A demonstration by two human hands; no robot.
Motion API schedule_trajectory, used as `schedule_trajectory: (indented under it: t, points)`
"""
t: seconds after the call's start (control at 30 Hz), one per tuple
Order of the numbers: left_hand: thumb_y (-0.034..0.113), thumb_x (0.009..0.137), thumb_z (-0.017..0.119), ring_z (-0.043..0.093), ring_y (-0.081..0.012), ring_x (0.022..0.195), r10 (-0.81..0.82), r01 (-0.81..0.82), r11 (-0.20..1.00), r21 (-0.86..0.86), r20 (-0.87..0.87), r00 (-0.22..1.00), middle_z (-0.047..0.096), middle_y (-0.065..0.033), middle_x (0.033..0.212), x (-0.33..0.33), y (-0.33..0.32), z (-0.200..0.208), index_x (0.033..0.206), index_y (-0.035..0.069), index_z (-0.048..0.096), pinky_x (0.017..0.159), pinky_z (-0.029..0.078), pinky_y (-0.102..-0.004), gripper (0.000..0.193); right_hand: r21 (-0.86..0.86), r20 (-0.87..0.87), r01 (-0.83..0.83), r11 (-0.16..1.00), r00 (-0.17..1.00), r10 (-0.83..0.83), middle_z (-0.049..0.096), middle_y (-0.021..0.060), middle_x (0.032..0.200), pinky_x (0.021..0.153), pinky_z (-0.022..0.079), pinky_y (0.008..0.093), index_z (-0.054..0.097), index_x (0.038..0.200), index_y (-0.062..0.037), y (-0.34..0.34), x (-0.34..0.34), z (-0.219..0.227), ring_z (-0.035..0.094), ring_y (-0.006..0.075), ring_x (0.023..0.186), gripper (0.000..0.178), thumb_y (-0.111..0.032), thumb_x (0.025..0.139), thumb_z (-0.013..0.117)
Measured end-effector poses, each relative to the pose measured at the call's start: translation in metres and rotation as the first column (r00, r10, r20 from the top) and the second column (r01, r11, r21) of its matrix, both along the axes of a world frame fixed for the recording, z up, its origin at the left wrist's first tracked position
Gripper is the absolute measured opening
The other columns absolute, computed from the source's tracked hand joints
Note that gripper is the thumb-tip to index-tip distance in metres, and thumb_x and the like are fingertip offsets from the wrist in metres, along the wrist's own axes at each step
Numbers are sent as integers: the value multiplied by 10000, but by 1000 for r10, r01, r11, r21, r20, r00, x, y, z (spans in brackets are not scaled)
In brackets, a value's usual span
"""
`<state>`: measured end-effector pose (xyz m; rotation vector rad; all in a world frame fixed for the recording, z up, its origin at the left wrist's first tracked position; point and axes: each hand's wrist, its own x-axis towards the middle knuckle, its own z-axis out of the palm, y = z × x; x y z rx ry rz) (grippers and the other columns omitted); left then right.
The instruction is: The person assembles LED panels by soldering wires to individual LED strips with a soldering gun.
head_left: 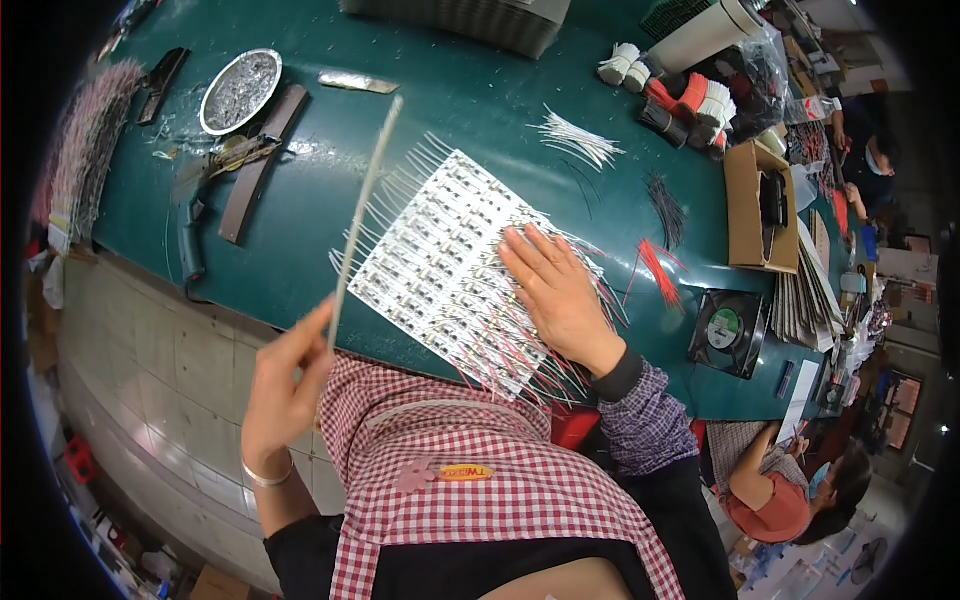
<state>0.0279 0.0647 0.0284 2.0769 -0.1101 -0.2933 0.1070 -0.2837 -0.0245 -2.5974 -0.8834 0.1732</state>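
Note:
A white panel of small circuit boards (440, 235) lies slantwise on the green table in front of me. Thin white wires stick out along its upper left edge, and red and white wires cover its right part. My right hand (560, 290) rests flat on the wired part, fingers stretched out. In my left hand (285, 385), the fingers are closed around the lower end of a long, thin, pale strip (365, 215). The strip stands along the panel's left edge, above the wire ends; whether it touches them I cannot tell.
At left are a bowl of metal scraps (240, 92), a soldering iron (190, 240), a brown bar (262, 165) and bundled wires (95, 150). Loose white wires (580, 137), red wires (660, 275), a cardboard box (750, 210) and a fan (728, 332) lie rightward. Two people sit at right.

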Motion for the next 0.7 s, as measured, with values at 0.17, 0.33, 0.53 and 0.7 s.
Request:
schedule_trajectory:
  t: [0.17,0.33,0.53,0.7]
  points:
    - [-79,826,588,591,-313,701,-62,-99,865,491,302,951,612,-159,847,70,-34,-28,1450,49,508,639,485,-369,641,179,-20,4,984,1000,0,461,100,1535,1177,308,489,518,1438,-85,-6,2,-7,401,310,1439,525,-117,925,627]
    - [-79,834,555,624,-352,755,-138,-55,649,759,188,972,597,-171,860,110,-39,-41,1410,34,530,656,494,-445,587,501,-25,206,841,974,-224,632,143,1313,1012,497,408,672,1190,5,-20,-8,22,587,332,1239,342,28,848,684]
    - [93,975,607,642,-343,835,76,-338,817,467,494,866,676,-174,1119,108,1,-44,1331,55,610,712,507,-363,358,235,183,673,701,678,-712,649,163,1156,899,518,396,658,1197,28,-98,-14,31,607,341,1057,395,42,806,710]
    - [152,990,603,626,-324,1060,196,-661,398,636,645,738,664,-141,1224,80,84,-65,1333,90,620,897,496,-415,349,154,140,707,690,676,-724,605,175,1240,948,489,410,601,1260,60,-103,-19,22,565,361,1129,519,-53,785,776]
